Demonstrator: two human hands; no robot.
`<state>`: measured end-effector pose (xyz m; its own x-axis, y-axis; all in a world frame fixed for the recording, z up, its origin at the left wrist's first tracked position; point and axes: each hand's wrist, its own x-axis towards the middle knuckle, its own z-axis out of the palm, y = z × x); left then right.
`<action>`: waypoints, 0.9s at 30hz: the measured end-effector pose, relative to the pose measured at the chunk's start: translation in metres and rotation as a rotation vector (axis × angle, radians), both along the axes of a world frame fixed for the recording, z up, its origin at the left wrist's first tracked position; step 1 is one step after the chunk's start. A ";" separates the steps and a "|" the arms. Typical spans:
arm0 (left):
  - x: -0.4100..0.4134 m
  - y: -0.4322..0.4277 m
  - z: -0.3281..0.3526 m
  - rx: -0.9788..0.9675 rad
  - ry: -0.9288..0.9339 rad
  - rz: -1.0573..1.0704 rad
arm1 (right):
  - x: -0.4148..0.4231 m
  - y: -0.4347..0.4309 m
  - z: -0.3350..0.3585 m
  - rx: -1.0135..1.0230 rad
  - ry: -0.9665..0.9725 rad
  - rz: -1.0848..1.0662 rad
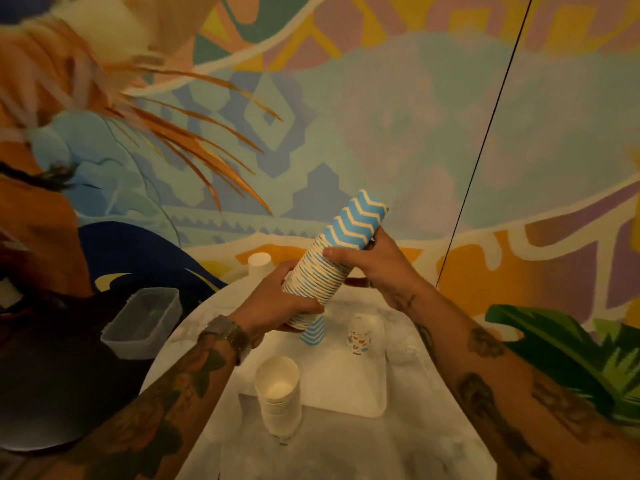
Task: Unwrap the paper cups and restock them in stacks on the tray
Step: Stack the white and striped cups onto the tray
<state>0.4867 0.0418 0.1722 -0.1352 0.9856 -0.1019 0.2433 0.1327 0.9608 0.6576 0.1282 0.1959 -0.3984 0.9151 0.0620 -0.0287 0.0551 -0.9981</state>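
A long stack of blue-and-white zigzag paper cups is held tilted above the white tray. My left hand grips its lower end and my right hand grips its middle, thumb across the rims. Below it on the tray stand a small zigzag cup, partly hidden by the stack, and a small cup with coloured spots. A stack of plain white cups stands open side up at the tray's near left corner.
The tray lies on a pale round table. A clear plastic box sits on a dark surface to the left. A white cup stands at the table's far edge by the painted wall. Dried fronds hang upper left.
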 end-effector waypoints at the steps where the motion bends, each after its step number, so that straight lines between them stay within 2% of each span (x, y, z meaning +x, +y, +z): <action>1: 0.002 0.000 -0.001 0.018 0.024 0.017 | -0.001 0.000 -0.003 -0.004 0.002 0.003; 8: 0.017 -0.001 0.003 0.146 0.153 0.158 | -0.009 -0.002 -0.003 0.061 -0.032 -0.005; 17: -0.007 0.005 0.000 0.148 0.183 0.263 | -0.032 0.006 0.000 0.077 -0.130 0.011; 27: -0.079 0.024 -0.023 0.057 0.172 0.257 | -0.070 0.050 0.006 0.042 0.000 -0.104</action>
<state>0.4081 0.0660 0.1490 -0.3907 0.9205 -0.0011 0.3689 0.1577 0.9160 0.5880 0.1783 0.2015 -0.3015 0.9481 0.1012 -0.0210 0.0995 -0.9948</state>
